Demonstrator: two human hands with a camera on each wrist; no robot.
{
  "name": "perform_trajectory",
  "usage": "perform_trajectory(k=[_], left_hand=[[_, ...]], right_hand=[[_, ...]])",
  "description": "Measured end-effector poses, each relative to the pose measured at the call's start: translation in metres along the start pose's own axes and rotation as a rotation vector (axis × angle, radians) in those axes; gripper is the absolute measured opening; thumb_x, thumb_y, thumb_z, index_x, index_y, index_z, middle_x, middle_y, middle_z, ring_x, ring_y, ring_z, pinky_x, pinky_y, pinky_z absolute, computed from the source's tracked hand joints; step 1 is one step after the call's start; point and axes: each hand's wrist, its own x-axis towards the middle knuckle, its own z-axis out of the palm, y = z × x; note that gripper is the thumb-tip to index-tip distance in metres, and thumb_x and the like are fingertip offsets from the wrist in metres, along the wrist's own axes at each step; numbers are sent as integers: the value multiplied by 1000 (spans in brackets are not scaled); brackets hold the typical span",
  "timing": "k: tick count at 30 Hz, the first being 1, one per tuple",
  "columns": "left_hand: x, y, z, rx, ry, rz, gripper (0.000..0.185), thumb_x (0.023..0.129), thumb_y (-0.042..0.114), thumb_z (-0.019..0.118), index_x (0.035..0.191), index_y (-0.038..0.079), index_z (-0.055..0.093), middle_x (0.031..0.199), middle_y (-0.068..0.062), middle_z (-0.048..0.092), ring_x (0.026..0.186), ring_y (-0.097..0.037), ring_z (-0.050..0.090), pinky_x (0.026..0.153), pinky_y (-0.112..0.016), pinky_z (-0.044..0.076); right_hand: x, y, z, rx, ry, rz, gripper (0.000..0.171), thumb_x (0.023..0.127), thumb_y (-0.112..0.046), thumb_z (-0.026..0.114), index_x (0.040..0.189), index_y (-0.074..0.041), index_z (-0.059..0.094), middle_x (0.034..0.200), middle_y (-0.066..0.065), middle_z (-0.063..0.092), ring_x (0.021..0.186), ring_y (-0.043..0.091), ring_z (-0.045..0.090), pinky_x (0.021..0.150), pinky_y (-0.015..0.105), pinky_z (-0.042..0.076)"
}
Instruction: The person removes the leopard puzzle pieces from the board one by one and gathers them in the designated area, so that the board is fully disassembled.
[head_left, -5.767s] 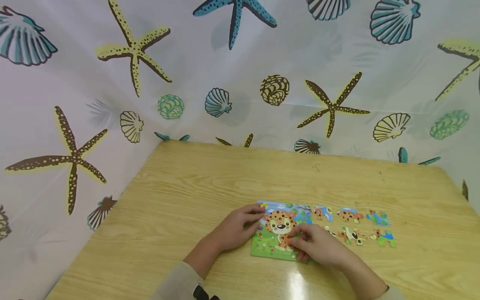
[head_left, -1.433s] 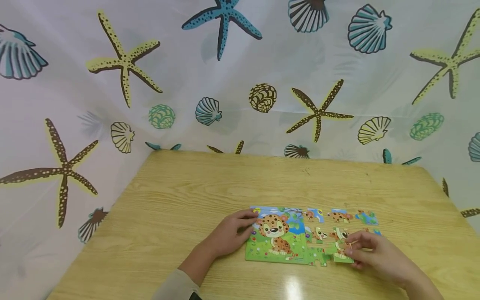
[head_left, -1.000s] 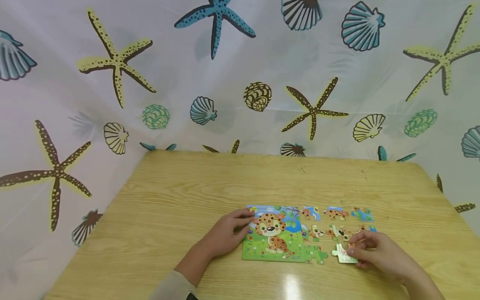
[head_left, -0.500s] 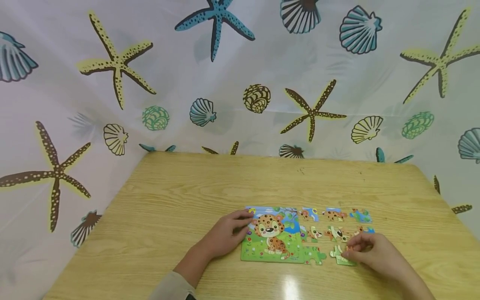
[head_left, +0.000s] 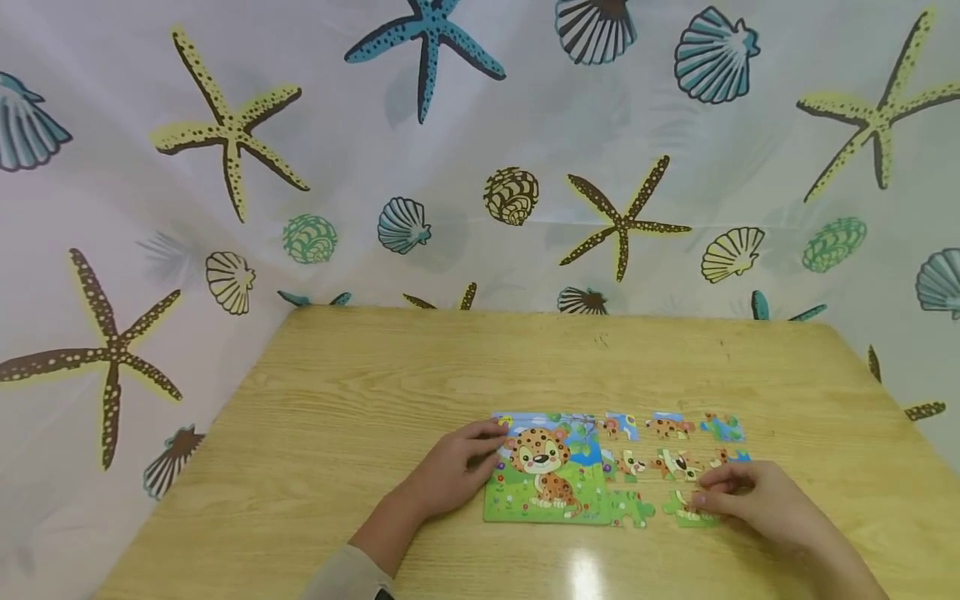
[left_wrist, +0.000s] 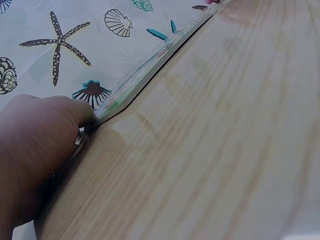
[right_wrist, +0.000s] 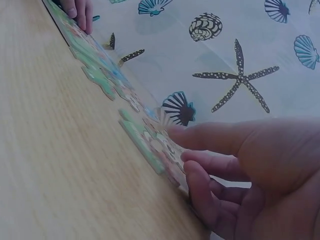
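Observation:
A puzzle board (head_left: 555, 467) with a cartoon leopard cub lies flat on the wooden table. My left hand (head_left: 450, 471) rests at the board's left edge, fingertips on its upper left side; in the left wrist view the left thumb (left_wrist: 86, 112) is against the board's edge. To the right, my right hand (head_left: 765, 504) pinches a green puzzle piece (head_left: 684, 510) between thumb and fingers, and part of it is hidden. This piece lies low at the table in the bottom row, apart from the green corner piece (head_left: 632, 508) beside the board.
Several loose pieces lie in rows right of the board, among them a sun piece (head_left: 621, 427), a spotted piece (head_left: 671, 427) and a blue piece (head_left: 723, 428). A face piece (head_left: 678, 465) sits just above the pinched one. A shell-print cloth (head_left: 450, 150) hangs behind the wooden table (head_left: 390, 375).
My right hand has gone from the board to the right with a piece. That piece was tilted and shining a second ago, and now sits flatter. The left hand has stayed at the board.

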Motion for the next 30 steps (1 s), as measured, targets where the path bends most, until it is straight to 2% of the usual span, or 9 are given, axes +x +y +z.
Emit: perform_trajectory(k=[4, 9, 13, 17, 23, 25, 30], left_hand=[[0, 0, -1, -1, 10, -13, 35, 100, 16, 60, 133, 5, 63, 144, -6, 56, 143, -27, 45, 118, -44, 39], [-2, 0, 0, 0, 9, 2, 34, 100, 15, 61, 132, 3, 64, 143, -8, 57, 142, -27, 46, 117, -44, 41], [-2, 1, -1, 1, 5, 7, 34, 100, 15, 61, 131, 3, 64, 143, -7, 57, 142, -28, 46, 117, -44, 41], [-1, 2, -2, 10, 2, 14, 34, 100, 16, 61, 132, 2, 64, 143, -7, 57, 143, -27, 45, 118, -44, 40], [-2, 4, -4, 1, -4, 12, 34, 101, 14, 60, 132, 1, 63, 143, -10, 57, 142, -30, 45, 117, -45, 40], [-2, 5, -4, 0, -6, 9, 35, 101, 15, 60, 132, 1, 63, 143, -10, 57, 142, -31, 45, 117, -46, 40], [-2, 6, -5, -14, -12, -1, 36, 101, 15, 60, 133, 0, 62, 143, -9, 56, 143, -30, 44, 118, -45, 39]], right_hand=[[7, 4, -13, 134, -64, 27, 51, 94, -29, 71, 127, 8, 58, 103, 3, 72, 86, 12, 67, 69, 27, 59], [11, 5, -17, 209, -115, 6, 54, 96, -27, 68, 133, 9, 53, 111, 5, 69, 90, 13, 67, 75, 29, 61], [11, -3, -13, 219, -158, -20, 54, 97, -25, 68, 135, 9, 52, 111, 6, 68, 94, 15, 69, 78, 32, 63], [12, -15, -5, 205, -191, -50, 52, 96, -24, 68, 133, 9, 54, 106, 7, 63, 87, 15, 68, 77, 32, 63], [18, -31, 12, 170, -238, -84, 50, 96, -26, 68, 131, 8, 56, 101, 9, 63, 75, 14, 62, 66, 28, 59], [22, -37, 18, 157, -250, -94, 50, 97, -27, 67, 132, 7, 57, 102, 10, 63, 78, 15, 64, 67, 28, 60], [30, -50, 32, 144, -278, -125, 50, 97, -27, 67, 134, 6, 56, 108, 13, 64, 93, 23, 69, 80, 32, 63]])
